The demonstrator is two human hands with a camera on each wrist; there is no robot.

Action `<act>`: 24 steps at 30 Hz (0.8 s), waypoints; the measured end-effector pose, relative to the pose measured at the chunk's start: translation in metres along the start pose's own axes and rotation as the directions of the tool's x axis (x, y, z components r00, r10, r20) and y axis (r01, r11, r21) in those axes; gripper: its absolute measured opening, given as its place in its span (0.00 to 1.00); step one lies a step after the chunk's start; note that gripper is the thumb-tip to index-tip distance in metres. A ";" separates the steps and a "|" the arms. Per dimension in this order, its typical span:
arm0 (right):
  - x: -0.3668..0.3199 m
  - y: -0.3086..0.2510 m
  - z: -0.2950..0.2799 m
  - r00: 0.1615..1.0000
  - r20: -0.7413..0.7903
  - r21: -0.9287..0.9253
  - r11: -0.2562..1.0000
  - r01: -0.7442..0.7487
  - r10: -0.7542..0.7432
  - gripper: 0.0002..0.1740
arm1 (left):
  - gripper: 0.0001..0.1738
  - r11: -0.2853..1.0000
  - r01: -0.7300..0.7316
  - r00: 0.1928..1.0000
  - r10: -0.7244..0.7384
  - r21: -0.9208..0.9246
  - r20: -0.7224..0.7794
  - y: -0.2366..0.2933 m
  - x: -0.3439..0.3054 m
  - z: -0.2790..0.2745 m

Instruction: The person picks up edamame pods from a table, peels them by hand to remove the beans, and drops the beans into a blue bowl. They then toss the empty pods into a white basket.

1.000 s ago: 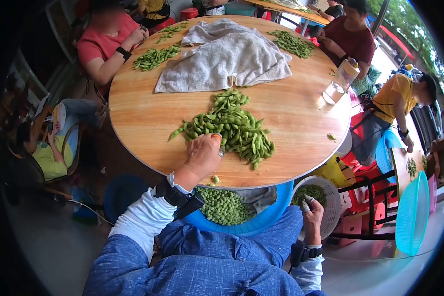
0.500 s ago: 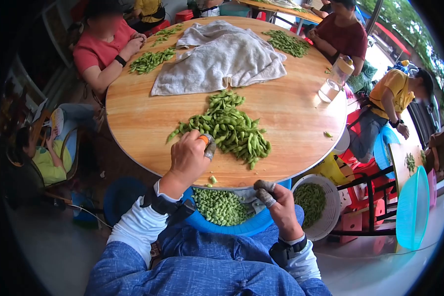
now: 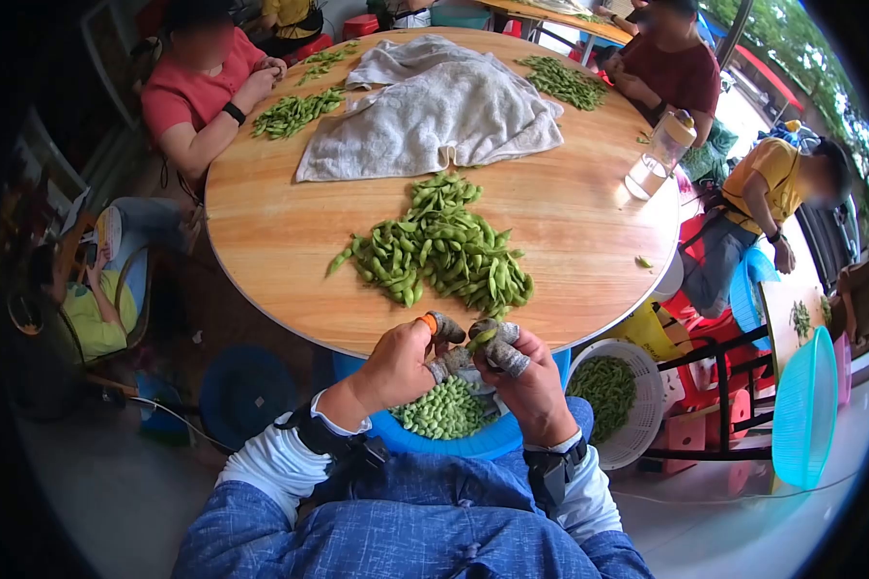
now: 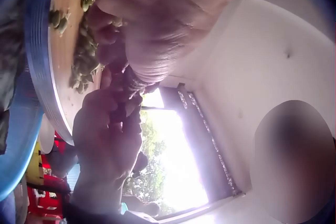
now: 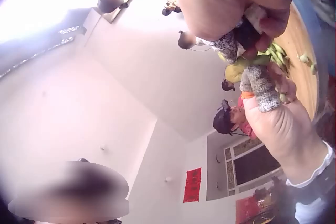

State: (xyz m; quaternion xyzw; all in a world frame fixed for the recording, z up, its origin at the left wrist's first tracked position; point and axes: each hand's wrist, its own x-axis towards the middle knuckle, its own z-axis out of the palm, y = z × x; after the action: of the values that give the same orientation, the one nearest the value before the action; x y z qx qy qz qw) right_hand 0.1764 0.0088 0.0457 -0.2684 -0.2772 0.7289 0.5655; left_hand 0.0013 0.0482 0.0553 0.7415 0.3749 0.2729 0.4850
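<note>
Over the table's near edge, my two hands meet at a green edamame pod (image 3: 482, 339). My right hand (image 3: 534, 388) pinches the pod between thumb and fingers wrapped in grey, worn covers. My left hand (image 3: 392, 365), with an orange band on a finger, has its curled, grey-covered fingers at the pod's other end. In the right wrist view the pod (image 5: 257, 60) spans the gap between both hands' fingertips. A pile of edamame pods (image 3: 444, 246) lies on the table just beyond them. Beneath the hands, shelled beans (image 3: 441, 409) fill part of a blue basin (image 3: 454, 447).
The round wooden table (image 3: 270, 232) bears a grey-white towel (image 3: 434, 116), smaller pod heaps and a clear bottle (image 3: 658, 157). Right of my lap stands a white basket (image 3: 652, 410) with green pods or husks (image 3: 603, 391). Other people sit around the table.
My left hand has drawn back from the pile toward my body. My right hand has come up from beside the white basket to meet it, and a pod is now between them.
</note>
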 end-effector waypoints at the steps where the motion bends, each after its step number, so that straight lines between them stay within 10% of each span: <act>1: -0.001 -0.001 0.000 1.000 0.004 -0.005 1.000 0.005 -0.005 0.16 | 0.14 0.996 0.009 0.998 -0.004 -0.086 0.062 0.002 0.001 0.000; 10: -0.015 -0.006 0.013 0.986 -0.028 -0.441 0.887 0.135 -0.164 0.14 | 0.10 0.966 0.040 0.988 -0.001 -0.255 0.152 0.015 -0.002 0.010; 18: -0.022 -0.013 0.009 0.997 -0.070 -0.238 0.971 -0.024 0.007 0.15 | 0.09 0.996 -0.064 0.993 0.057 0.066 0.105 0.024 -0.012 0.011; 24: -0.023 -0.012 0.004 0.999 -0.023 -0.246 0.969 0.026 -0.033 0.13 | 0.09 0.816 0.274 0.928 -0.085 -0.509 0.364 0.009 -0.010 0.016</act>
State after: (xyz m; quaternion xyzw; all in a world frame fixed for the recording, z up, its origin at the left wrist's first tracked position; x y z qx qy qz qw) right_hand 0.1866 -0.0114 0.0587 -0.3420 -0.3618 0.6768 0.5423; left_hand 0.0110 0.0298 0.0574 0.5655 0.2644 0.1957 0.7563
